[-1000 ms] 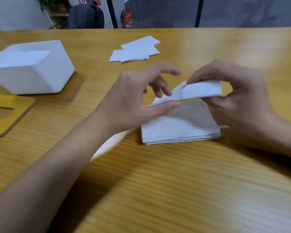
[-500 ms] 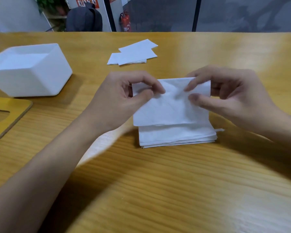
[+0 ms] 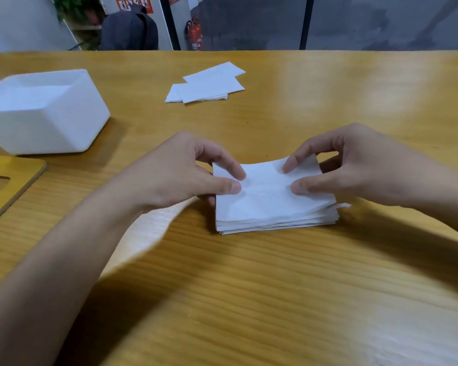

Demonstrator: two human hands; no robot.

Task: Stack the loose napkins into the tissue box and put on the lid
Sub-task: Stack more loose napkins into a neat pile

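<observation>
White napkin stack (image 3: 275,223), top sheet (image 3: 265,192) pinched by left hand (image 3: 181,175) and right hand (image 3: 354,167); the open tissue box (image 3: 43,114) lies left, nearer the left hand.

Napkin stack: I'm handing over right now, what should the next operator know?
Left grip and right grip both pinch the top napkin, lying on the napkin stack straight ahead.
Tissue box stands open far left; its lid lies flat in front of it.
Done: stack partly gathered.
To do: add the loose napkins beyond, load the box, fit the lid.
</observation>
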